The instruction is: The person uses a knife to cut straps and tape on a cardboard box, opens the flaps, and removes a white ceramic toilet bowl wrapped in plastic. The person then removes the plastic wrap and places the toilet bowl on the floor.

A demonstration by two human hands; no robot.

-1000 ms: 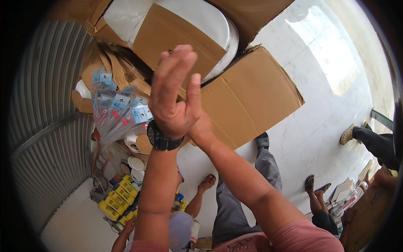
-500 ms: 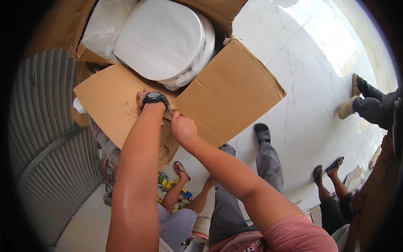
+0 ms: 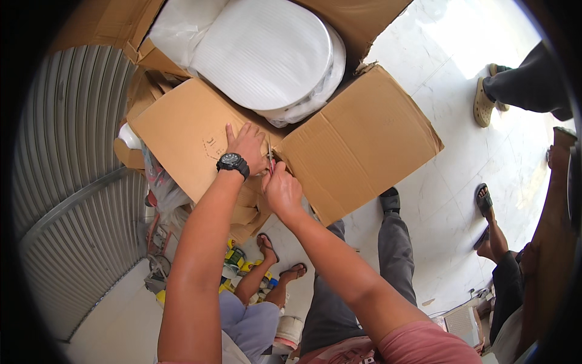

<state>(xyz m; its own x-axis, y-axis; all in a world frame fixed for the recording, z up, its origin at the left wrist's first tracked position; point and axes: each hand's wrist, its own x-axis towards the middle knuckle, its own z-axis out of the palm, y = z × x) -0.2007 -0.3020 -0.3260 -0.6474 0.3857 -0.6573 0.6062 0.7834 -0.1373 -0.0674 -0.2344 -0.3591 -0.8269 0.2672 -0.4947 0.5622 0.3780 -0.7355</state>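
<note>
A large cardboard box stands open, with its left flap (image 3: pixel 173 130) and right flap (image 3: pixel 364 142) folded out toward me. Inside sits a white toilet (image 3: pixel 267 57), its lid on top and clear plastic wrap around its rim. My left hand (image 3: pixel 247 147), with a black watch on the wrist, lies on the left flap, fingers spread. Just right of it, my right hand (image 3: pixel 283 191) is closed around a red-handled knife (image 3: pixel 271 159). The thin metal blade points up into the gap between the two flaps. Exactly what the blade touches is hard to make out.
A grey corrugated shutter (image 3: pixel 73 164) rises at the left. Below the box, another person's sandalled feet (image 3: pixel 267 247) are beside several paint cans (image 3: pixel 233 261). Other people stand on the pale tiled floor (image 3: pixel 442 158) at the right, one in beige clogs (image 3: pixel 483 104).
The box appears lower and further right in the picture. My left hand now shows spread fingers on the flap, and the knife blade in my right hand shows more clearly.
</note>
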